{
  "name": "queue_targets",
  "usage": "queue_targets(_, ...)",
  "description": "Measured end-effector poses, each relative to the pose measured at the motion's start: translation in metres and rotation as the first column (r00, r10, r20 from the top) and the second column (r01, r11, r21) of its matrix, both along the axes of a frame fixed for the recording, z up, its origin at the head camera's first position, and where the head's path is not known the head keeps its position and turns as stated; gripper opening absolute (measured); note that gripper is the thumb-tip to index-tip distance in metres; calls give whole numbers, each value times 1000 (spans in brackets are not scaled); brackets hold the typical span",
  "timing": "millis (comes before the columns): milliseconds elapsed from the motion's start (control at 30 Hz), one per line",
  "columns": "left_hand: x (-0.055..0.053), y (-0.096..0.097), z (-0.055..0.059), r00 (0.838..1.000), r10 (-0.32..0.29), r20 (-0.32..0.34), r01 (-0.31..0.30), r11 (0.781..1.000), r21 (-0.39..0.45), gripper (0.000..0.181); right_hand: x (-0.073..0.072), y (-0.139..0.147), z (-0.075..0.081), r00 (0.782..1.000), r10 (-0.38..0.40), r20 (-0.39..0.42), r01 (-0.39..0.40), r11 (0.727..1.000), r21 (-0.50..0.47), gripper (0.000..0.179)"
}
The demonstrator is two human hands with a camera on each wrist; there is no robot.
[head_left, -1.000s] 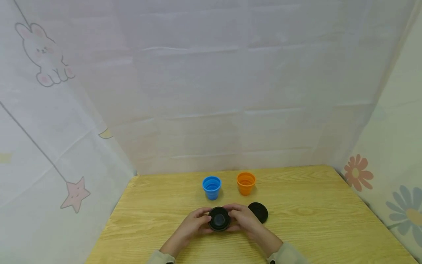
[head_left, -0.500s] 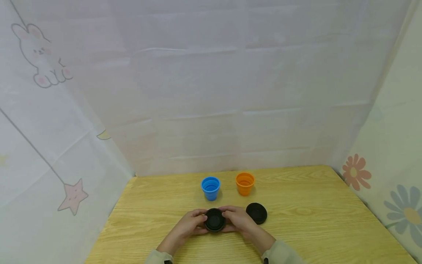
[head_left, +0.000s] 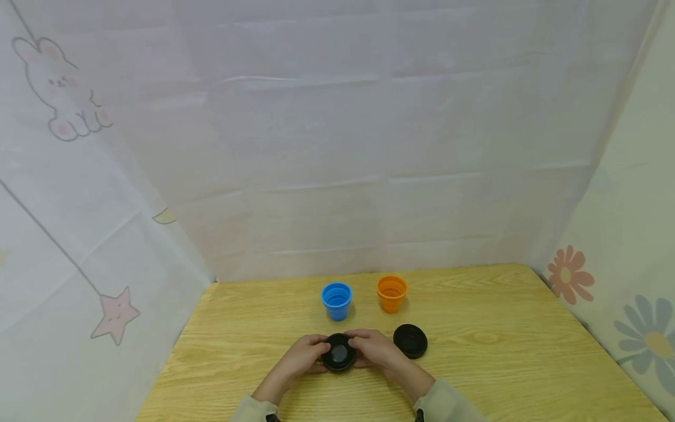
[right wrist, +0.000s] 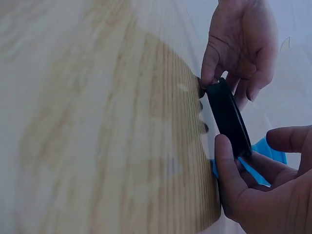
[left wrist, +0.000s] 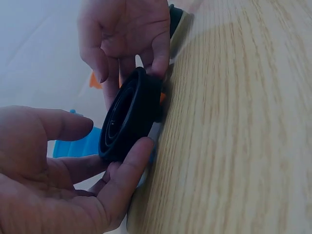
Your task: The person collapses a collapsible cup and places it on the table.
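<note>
Both hands hold a black collapsible cup [head_left: 339, 353] folded down to a low ringed disc, mouth up, close over the table at the near middle. My left hand [head_left: 307, 354] has its fingers at the cup's left wall, my right hand [head_left: 373, 347] at the right wall. In the left wrist view the cup's rim [left wrist: 141, 92] shows concentric folds, and the left thumb [left wrist: 78, 124] stands off it. The right wrist view shows the cup wall [right wrist: 226, 114] against the right fingers, with the right thumb [right wrist: 287, 139] raised clear.
Behind the hands stand an upright blue collapsible cup [head_left: 337, 302] and, to its right, an orange one [head_left: 392, 293]. Another flattened black cup [head_left: 410, 340] lies just right of my right hand. Patterned cloth walls [head_left: 316, 223] border the wooden table [head_left: 501, 351].
The hands and the black cup have shifted slightly left. Light now falls on the cup's inner base, which looked darker half a second ago. The other cups have stayed put.
</note>
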State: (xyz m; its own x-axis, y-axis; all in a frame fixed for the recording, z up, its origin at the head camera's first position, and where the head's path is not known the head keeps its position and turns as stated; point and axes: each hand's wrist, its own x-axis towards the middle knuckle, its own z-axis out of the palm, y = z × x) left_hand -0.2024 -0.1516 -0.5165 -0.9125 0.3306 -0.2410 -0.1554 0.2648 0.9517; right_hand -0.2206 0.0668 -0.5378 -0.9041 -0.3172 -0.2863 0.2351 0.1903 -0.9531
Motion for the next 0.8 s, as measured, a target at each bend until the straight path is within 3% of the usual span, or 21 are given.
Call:
queue_targets(433, -2, -3, 1, 1000, 17, 6, -16, 998, -55, 52, -2, 12, 8, 996, 77, -36, -77, 997, -18, 40)
queue_targets(500, -2, -3, 2, 999, 19, -31, -21, 998, -65, 52, -3, 18, 12, 994, 83, -72, -82, 997, 5, 38)
queue_targets(567, -3, -3, 3, 994, 25, -110, -37, 994, -102, 50, -5, 23, 16, 989, 88, -115, -86, 996, 25, 37)
queue_targets(667, -6, -3, 5, 957, 40, -288, -94, 980, -176, 44, -8, 30, 25, 974, 93, -209, -72, 992, 102, 34)
queue_targets(733, -9, -3, 6, 915, 47, -401, -147, 964, -222, 40, -11, 32, 30, 951, 105, -291, -57, 984, 168, 32)
queue_targets(800, -13, -3, 7, 873, 51, -486, -190, 952, -241, 37, -15, 33, 34, 912, 126, -389, -30, 970, 243, 29)
